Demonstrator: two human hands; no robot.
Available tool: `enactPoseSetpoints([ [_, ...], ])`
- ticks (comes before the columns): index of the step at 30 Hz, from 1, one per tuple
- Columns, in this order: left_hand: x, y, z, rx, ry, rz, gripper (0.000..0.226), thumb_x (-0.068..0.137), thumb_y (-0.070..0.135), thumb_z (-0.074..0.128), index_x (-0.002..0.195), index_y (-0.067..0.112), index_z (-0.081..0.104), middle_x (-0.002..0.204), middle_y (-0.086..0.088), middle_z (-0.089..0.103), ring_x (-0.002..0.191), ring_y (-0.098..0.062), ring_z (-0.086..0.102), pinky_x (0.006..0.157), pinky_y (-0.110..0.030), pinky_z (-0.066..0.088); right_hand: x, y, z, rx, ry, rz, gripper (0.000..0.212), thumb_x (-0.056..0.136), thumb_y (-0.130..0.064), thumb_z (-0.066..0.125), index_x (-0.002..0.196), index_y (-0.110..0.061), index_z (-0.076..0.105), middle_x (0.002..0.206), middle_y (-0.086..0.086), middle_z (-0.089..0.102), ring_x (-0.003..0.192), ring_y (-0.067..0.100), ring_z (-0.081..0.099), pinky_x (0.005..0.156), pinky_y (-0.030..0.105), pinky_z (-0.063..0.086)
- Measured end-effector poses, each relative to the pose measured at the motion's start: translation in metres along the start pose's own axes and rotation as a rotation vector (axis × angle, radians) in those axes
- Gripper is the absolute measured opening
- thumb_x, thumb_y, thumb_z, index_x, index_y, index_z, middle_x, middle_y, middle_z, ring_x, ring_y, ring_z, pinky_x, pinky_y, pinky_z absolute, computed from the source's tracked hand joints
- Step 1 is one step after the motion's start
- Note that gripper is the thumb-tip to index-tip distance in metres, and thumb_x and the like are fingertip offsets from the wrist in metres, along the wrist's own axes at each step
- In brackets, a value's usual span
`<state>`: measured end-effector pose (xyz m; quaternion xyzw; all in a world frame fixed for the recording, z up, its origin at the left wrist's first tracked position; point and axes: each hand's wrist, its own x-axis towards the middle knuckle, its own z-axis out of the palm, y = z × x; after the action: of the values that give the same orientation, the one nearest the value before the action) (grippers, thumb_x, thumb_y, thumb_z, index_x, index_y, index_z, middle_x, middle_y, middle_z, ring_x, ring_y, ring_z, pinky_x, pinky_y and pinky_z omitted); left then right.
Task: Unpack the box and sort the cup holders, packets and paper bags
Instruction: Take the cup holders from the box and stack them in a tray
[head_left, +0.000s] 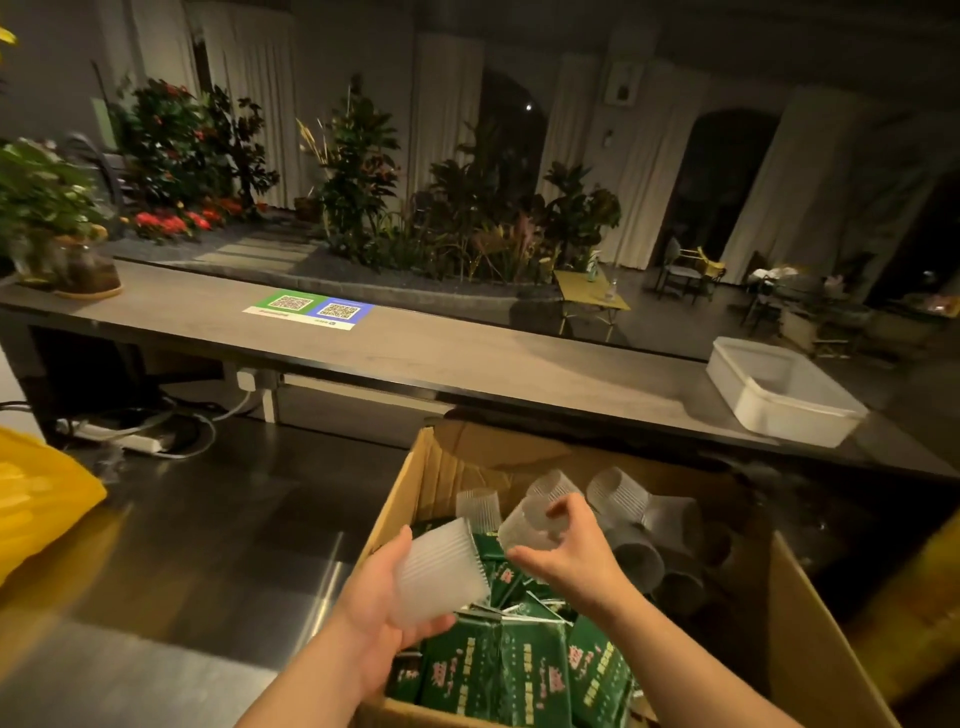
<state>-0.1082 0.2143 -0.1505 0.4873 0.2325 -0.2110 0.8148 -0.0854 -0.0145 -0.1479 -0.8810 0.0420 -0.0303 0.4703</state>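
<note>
An open cardboard box (810, 654) stands at the bottom right on a steel counter. Inside lie green packets (514, 670) at the near side and several clear ribbed cup holders (618, 493) toward the back. My left hand (379, 618) grips a ribbed translucent cup holder (441, 571) over the box's left wall. My right hand (576, 556) holds a second cup holder (530, 527) by its rim, just above the packets. No paper bags are visible.
A yellow plastic bag (36, 504) lies at the left edge. A white plastic tub (779, 395) sits on the raised grey ledge (415, 348), which also bears a QR-code sticker (309, 309) and potted plants (57, 228). A power strip (130, 439) lies under the ledge.
</note>
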Motion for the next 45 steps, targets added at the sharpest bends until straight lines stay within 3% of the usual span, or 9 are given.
enactPoseSetpoints([
  [4,-0.003,-0.001,0.000,0.064,-0.021,0.022,0.041,0.101,0.043,0.060,0.123,0.009,0.058,0.123,-0.026,0.062,0.107,-0.044,0.066,0.085,-0.056,0.061,-0.021,-0.007,-0.018,-0.231,-0.165,-0.045,0.092,0.056,-0.039,0.100,0.120,-0.028,0.035,0.117,-0.011,0.054,0.108,0.010,0.059,0.092,0.029,0.057],
  [10,-0.004,-0.004,-0.003,0.188,-0.061,0.052,0.039,0.102,0.047,0.055,0.122,0.015,0.062,0.124,-0.021,0.065,0.109,-0.042,0.068,0.093,-0.057,0.058,-0.032,-0.022,-0.008,0.026,-0.207,-0.138,0.057,0.064,-0.039,0.096,0.113,-0.035,0.066,0.111,-0.011,0.069,0.105,0.004,0.066,0.094,0.024,0.055],
  [14,-0.007,-0.002,0.000,0.205,-0.068,0.068,0.040,0.103,0.049,0.053,0.121,0.015,0.062,0.123,-0.022,0.063,0.109,-0.041,0.065,0.089,-0.053,0.060,-0.030,-0.030,0.014,-0.003,-0.143,-0.155,0.020,0.100,-0.042,0.061,0.118,-0.035,0.066,0.124,-0.014,0.056,0.115,0.005,0.055,0.094,0.020,0.046],
  [19,-0.009,-0.002,0.006,0.241,-0.029,0.046,0.039,0.105,0.050,0.050,0.119,0.014,0.058,0.119,-0.021,0.061,0.105,-0.039,0.065,0.075,-0.045,0.061,-0.032,-0.037,0.048,0.331,-0.343,0.112,0.050,0.102,-0.067,0.027,0.140,-0.041,0.047,0.139,-0.010,0.047,0.121,0.015,0.053,0.102,0.038,0.051],
  [22,-0.004,-0.001,0.004,0.195,0.043,0.057,0.033,0.106,0.044,0.052,0.115,0.013,0.058,0.115,-0.021,0.062,0.098,-0.039,0.067,0.069,-0.045,0.061,-0.018,-0.041,0.060,0.543,-0.331,0.163,0.052,0.106,-0.060,0.019,0.138,-0.036,0.053,0.136,-0.006,0.057,0.120,0.018,0.058,0.105,0.043,0.052],
  [26,0.002,-0.001,0.000,0.130,0.030,-0.002,0.032,0.104,0.042,0.057,0.114,0.013,0.058,0.119,-0.023,0.060,0.102,-0.043,0.068,0.075,-0.053,0.063,0.042,-0.018,0.061,0.062,0.001,0.179,0.024,0.108,-0.029,0.046,0.122,-0.022,0.064,0.133,0.003,0.064,0.110,0.015,0.061,0.106,0.041,0.050],
  [32,0.023,0.000,-0.006,0.041,0.033,-0.093,0.034,0.103,0.045,0.057,0.118,0.015,0.058,0.124,-0.024,0.061,0.106,-0.044,0.067,0.083,-0.055,0.061,0.097,0.003,0.076,-0.685,-0.289,0.001,0.076,0.099,-0.009,0.060,0.162,-0.027,0.022,0.171,0.001,0.015,0.147,0.030,0.040,0.116,0.042,0.041],
  [39,0.030,0.000,-0.009,0.036,-0.033,-0.142,0.040,0.101,0.047,0.057,0.125,0.015,0.056,0.127,-0.026,0.059,0.110,-0.045,0.066,0.084,-0.052,0.060,0.108,0.028,0.092,-0.650,-0.416,0.117,0.099,0.095,-0.010,0.068,0.164,-0.028,-0.001,0.171,0.010,-0.008,0.157,0.038,-0.001,0.126,0.052,0.015],
  [45,0.029,-0.006,-0.012,0.063,-0.061,-0.076,0.044,0.102,0.048,0.056,0.123,0.010,0.058,0.124,-0.028,0.060,0.104,-0.048,0.068,0.064,-0.044,0.060,0.076,0.016,0.058,-0.451,-0.047,0.024,0.084,0.092,-0.023,0.074,0.156,-0.024,0.018,0.156,0.010,0.032,0.138,0.031,0.044,0.114,0.045,0.043],
])
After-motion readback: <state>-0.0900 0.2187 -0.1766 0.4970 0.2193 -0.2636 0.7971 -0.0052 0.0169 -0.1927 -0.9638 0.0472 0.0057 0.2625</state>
